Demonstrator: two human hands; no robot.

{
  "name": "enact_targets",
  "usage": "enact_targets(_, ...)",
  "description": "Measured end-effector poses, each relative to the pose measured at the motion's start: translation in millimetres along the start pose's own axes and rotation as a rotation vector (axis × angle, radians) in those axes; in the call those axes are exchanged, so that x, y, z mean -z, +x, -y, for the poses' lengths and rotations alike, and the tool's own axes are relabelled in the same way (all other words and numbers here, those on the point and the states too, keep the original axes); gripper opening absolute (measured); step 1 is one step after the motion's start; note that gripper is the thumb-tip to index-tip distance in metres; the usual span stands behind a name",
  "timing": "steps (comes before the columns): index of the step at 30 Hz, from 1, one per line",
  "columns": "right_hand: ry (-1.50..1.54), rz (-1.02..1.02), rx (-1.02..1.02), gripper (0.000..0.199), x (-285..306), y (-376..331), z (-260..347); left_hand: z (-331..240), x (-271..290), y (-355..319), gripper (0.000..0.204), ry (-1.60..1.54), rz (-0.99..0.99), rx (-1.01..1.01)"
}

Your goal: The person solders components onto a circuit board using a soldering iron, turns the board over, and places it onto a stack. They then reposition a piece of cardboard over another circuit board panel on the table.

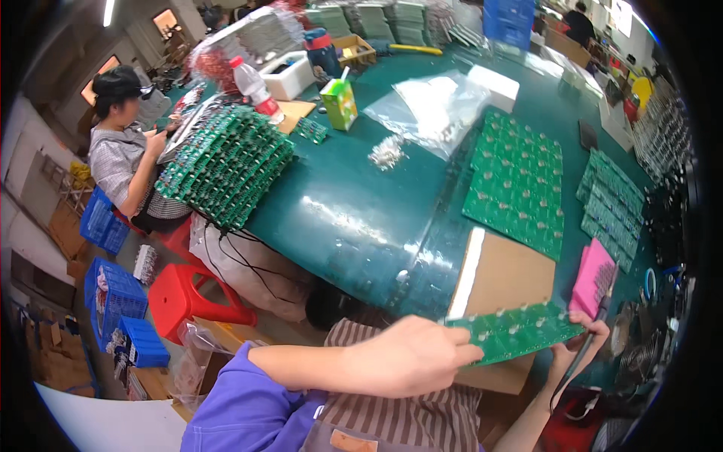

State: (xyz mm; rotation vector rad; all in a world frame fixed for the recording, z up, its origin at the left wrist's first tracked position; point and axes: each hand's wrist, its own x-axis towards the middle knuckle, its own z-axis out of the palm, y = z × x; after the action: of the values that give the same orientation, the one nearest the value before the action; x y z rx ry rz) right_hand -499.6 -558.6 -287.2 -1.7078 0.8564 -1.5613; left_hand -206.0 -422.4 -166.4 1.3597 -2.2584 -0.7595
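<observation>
So both hands grip one green circuit board (516,331) over the bench (354,218), left hand (407,358) fingers pinching its edge, right hand (576,346) fingers wrapped around the other end.

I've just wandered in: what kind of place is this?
Probably an electronics assembly workshop: green circuit boards stacked on a long table, another board held in both hands, a co-worker seated nearby.

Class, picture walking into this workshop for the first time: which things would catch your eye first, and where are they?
Nearest the camera, the left hand and right hand hold a green rectangular circuit board by its ends. On the dark green table, a big panel of green boards lies right, and a heaped stack of green boards left.
</observation>
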Motion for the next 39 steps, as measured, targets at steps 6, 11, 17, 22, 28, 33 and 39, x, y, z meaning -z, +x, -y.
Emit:
enact_targets(6, 0.033, -0.156, -0.02, 0.068, 3.6, -7.8, 9.0, 22.7, 13.3, -9.3, 0.082, 0.002, -0.333, 0.163)
enact_targets(11, 0.117, -0.136, -0.049, 0.056, -5.7, -5.1, 14.1, 54.9, -13.7, -5.4, 0.032, -0.066, -0.644, 0.118)
enact_targets(17, 0.119, -0.127, -0.048, 0.057, -11.7, -6.4, 13.8, 54.0, -22.5, -1.5, 0.024, -0.1, -0.714, 0.04)
enact_targets(22, 0.147, -0.118, -0.057, 0.061, -11.2, -9.1, 13.8, 56.0, -28.1, -3.0, 0.024, -0.13, -0.701, 0.071)
enact_targets(28, 0.162, -0.118, -0.069, 0.067, -9.8, -11.5, 10.4, 58.2, -32.2, -2.6, 0.023, -0.123, -0.677, 0.108)
enact_targets(33, 0.174, -0.114, -0.07, 0.07, -11.4, -12.4, 10.0, 55.6, -28.9, -3.6, 0.02, -0.129, -0.618, 0.158)
enact_targets(39, 0.151, -0.105, -0.074, 0.07, -12.4, -14.4, 7.5, 57.6, -29.3, -4.2, 0.021, -0.134, -0.591, 0.185)
